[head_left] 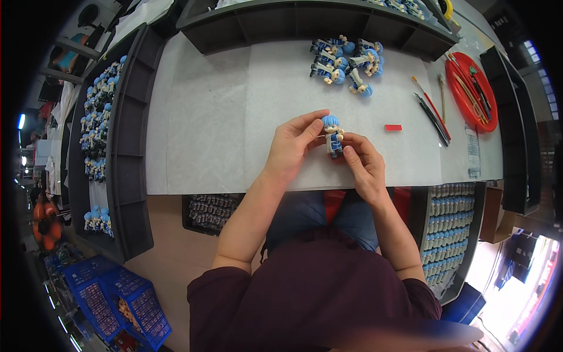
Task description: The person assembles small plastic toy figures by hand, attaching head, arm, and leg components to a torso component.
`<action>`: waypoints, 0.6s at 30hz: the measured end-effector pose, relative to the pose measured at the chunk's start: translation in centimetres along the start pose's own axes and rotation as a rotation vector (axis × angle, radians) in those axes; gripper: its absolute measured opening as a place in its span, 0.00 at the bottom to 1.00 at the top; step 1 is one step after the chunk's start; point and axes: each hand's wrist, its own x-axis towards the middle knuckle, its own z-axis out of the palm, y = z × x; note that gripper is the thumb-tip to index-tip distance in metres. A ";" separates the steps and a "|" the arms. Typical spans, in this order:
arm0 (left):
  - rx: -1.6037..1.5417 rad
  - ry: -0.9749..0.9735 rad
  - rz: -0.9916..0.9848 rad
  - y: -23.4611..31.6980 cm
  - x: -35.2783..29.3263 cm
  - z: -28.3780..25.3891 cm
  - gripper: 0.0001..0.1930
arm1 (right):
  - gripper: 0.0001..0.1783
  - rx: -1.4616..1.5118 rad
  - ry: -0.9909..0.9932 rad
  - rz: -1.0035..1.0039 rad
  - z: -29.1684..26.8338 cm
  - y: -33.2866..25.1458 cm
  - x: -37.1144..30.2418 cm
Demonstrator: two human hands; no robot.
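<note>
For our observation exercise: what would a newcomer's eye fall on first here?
First, the small blue-haired figurine held upright between the left hand and right hand at the table's centre. Next, a pile of matching figurines lying beyond it, and a red tray of tools at far right.

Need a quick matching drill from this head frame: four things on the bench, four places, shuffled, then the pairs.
Things:
1. small blue-haired figurine
2. round red plastic tray
3. small flat red rectangular piece
4. loose pile of blue-haired figurines

Places:
A. far right of the table, with thin tools on it
B. held between left hand and right hand
C. lying alone on the white sheet, right of the hands
D. on the white sheet beyond the hands, near the dark shelf

Pairs: 1-B, 2-A, 3-C, 4-D
</note>
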 end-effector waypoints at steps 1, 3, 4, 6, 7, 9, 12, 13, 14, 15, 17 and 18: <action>0.007 0.001 0.006 0.0 0.0 0.0 0.13 | 0.14 -0.014 -0.004 0.001 -0.1 0.0 0.0; 0.011 0.005 0.009 0.0 0.0 0.0 0.13 | 0.14 -0.027 -0.007 0.005 -0.1 0.1 0.0; 0.015 0.009 0.014 0.0 0.1 0.0 0.13 | 0.14 -0.028 -0.004 0.011 -0.1 0.1 0.1; 0.014 0.006 0.016 -0.1 0.1 0.0 0.13 | 0.14 -0.030 0.004 0.020 -0.2 0.1 0.1; 0.014 0.003 0.021 -0.1 0.2 0.1 0.13 | 0.14 -0.028 0.006 0.015 -0.2 0.1 0.1; 0.016 0.006 0.024 -0.2 0.2 -0.1 0.13 | 0.14 -0.024 0.007 0.012 -0.1 0.1 0.1; 0.000 0.004 0.023 -0.3 0.2 -0.3 0.12 | 0.14 -0.019 0.012 0.001 -0.1 0.1 0.1; -0.017 0.002 0.021 -0.3 0.2 -0.3 0.12 | 0.14 -0.037 0.013 -0.004 -0.1 0.2 0.2; -0.017 0.001 0.019 -0.3 0.3 -0.3 0.12 | 0.14 -0.056 0.013 -0.009 -0.2 0.3 0.2; -0.012 0.007 0.018 -0.2 0.3 -0.2 0.12 | 0.14 -0.056 0.014 -0.008 -0.1 0.2 0.1; -0.006 0.011 0.017 -0.2 0.3 -0.2 0.12 | 0.14 -0.032 0.013 -0.019 0.0 -0.1 0.1; -0.004 0.012 0.016 -0.3 0.3 -0.1 0.12 | 0.14 -0.032 0.015 -0.021 0.0 -0.1 0.1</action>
